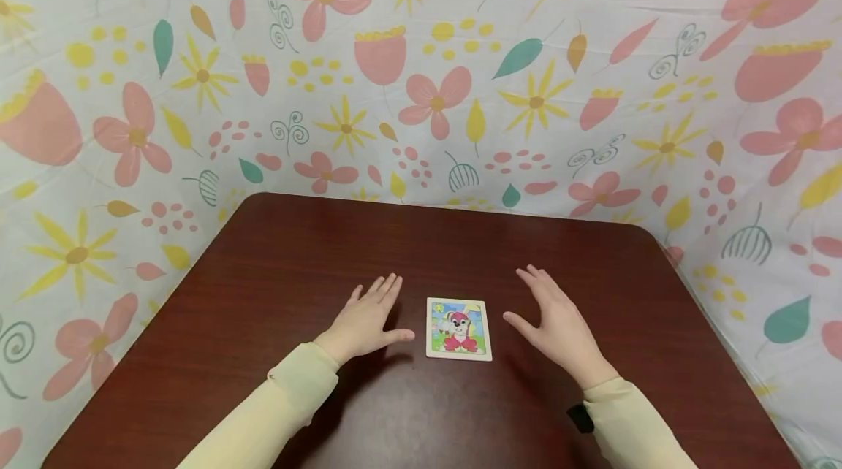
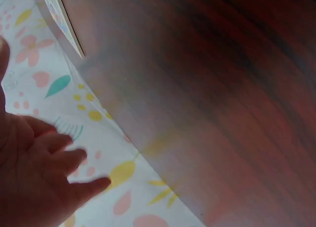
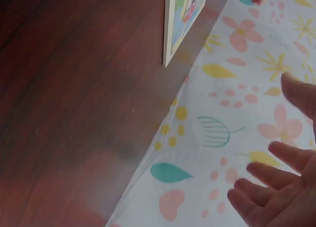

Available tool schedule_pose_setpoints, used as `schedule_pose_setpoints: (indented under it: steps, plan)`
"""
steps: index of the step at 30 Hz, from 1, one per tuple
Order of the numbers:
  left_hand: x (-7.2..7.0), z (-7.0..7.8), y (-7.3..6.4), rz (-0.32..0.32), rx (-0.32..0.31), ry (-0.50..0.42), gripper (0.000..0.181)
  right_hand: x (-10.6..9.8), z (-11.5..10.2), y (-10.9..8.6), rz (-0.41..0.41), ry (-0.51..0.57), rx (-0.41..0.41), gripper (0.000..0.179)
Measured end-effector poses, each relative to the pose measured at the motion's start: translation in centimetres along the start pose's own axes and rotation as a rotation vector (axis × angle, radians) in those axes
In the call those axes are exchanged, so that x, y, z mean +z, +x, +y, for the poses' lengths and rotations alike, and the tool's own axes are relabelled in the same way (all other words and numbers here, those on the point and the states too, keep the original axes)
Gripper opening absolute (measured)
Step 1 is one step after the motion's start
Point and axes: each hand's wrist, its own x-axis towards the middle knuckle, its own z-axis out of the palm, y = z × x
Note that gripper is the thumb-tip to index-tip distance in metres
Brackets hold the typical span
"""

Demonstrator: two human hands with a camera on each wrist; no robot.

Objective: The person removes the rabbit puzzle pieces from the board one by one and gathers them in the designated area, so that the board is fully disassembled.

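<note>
A small rectangular picture board [image 1: 459, 329] with a pale border and a cartoon animal in red lies flat on the dark wooden table [image 1: 368, 235]. To its left hovers my left hand [image 1: 365, 321], fingers extended and thumb pointing toward the board. My right hand [image 1: 558, 323] is on the other side, fingers spread and apart from it. Nothing is held in either hand. In the left wrist view the board's edge [image 2: 64, 24] shows at the top, with the left hand [image 2: 44, 168] at lower left. The right wrist view has the board [image 3: 182, 19] at the top and the right hand [image 3: 281, 187] at lower right.
A white cloth [image 1: 434, 52] printed with flowers and leaves hangs behind the table and along its sides. The tabletop has rounded far corners. A black band [image 1: 580, 418] shows at the right sleeve cuff.
</note>
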Motion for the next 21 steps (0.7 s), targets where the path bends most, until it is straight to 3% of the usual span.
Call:
schedule_pose_setpoints:
  steps: [8, 12, 16, 21]
  plan:
    - [0.7, 1.8, 0.6, -0.08, 0.068, 0.089, 0.064, 2.5, -1.9, 0.6, -0.03, 0.03, 0.004, 0.048]
    - [1.1, 2.8, 0.9, -0.121, 0.101, 0.142, 0.055, 3.7, -2.6, 1.0, 0.008, 0.01, -0.02, 0.03]
    - [1.6, 3.6, 1.2, -0.125, 0.131, 0.189, 0.051, 4.5, -3.0, 1.3, 0.049, 0.006, -0.026, 0.018]
    - [2.2, 4.3, 1.2, -0.112, 0.145, 0.246, 0.052, 5.3, -3.6, 1.5, 0.001, 0.039, -0.025, 0.017]
